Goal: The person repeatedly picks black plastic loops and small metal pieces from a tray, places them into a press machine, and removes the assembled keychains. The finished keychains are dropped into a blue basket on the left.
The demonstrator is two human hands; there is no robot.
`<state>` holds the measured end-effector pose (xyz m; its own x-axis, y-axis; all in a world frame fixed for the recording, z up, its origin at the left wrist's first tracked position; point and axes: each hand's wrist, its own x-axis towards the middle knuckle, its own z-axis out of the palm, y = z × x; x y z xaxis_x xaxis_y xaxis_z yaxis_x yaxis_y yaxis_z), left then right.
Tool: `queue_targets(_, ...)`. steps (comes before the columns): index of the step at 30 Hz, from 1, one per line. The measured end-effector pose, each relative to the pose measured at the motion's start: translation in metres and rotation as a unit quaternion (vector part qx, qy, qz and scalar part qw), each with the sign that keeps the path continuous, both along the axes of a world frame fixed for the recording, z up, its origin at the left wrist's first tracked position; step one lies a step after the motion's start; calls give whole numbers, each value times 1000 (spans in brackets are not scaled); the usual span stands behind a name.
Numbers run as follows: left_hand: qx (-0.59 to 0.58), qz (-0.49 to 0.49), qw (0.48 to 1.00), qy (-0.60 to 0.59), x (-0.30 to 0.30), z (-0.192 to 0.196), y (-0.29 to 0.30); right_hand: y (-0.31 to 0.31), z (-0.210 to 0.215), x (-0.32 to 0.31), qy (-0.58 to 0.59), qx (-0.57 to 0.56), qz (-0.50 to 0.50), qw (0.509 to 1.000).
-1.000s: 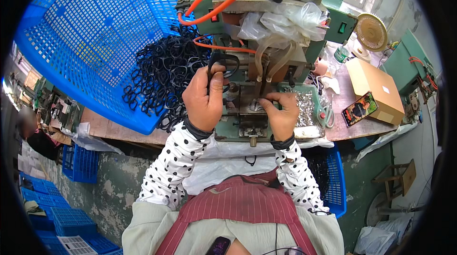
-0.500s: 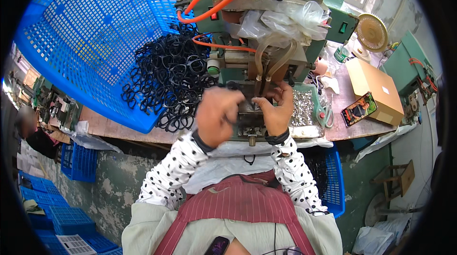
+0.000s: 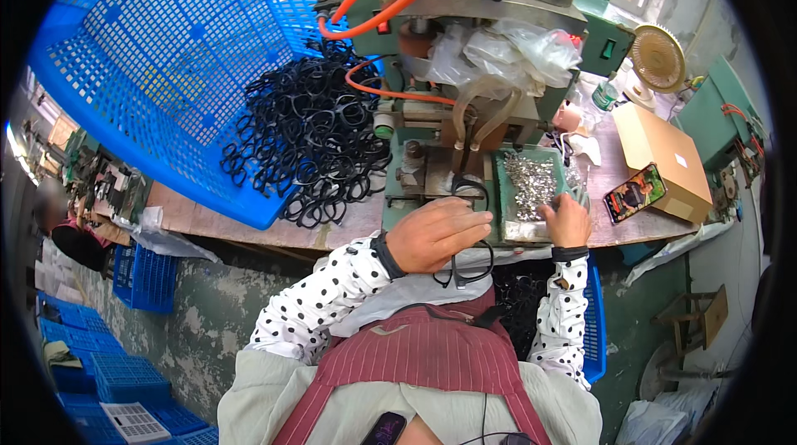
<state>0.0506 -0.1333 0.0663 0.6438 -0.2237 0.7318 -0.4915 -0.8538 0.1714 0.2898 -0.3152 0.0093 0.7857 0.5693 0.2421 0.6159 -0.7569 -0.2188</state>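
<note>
Below the green press (image 3: 448,146), my left hand (image 3: 440,235) is closed round the middle of a black eyeglass frame (image 3: 473,269). One rim of the frame shows above the fingers near the press's metal block, the other below them. My right hand (image 3: 569,222) is at the right edge of a tray (image 3: 525,232) with small silvery metal parts (image 3: 531,183). Its thumb and fingers are curled in, and anything between the fingertips is too small to make out.
A tilted blue basket (image 3: 166,96) spills a heap of black eyeglass frames (image 3: 307,129) onto the table. To the right are a phone (image 3: 635,193), a cardboard box (image 3: 664,158) and a fan (image 3: 657,57). Orange hoses (image 3: 365,28) hang over the press. Another blue basket (image 3: 595,320) stands below.
My left hand has come away from the press toward me, bringing the eyeglass frame. My right hand has moved right, from the press to the tray of metal parts.
</note>
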Motion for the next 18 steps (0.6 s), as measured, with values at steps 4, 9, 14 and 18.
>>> queue_targets(4, -9, -9, 1000, -7, 3, -6, -2, 15, -39, 15, -16, 168, 57, 984)
queue_targets(9, 43, 73, 996, -21, -11, -1, -7, 25, -52, 17, 47, 366, 42, 928)
queue_targets(14, 23, 342, 934, -102, -47, -45, 46, 23, -49, 7, -21, 357, 21, 934)
queue_targets(18, 45, 609, 791, 31, -76, -92, 111, 27, -39, -7, -128, 347, 53, 928)
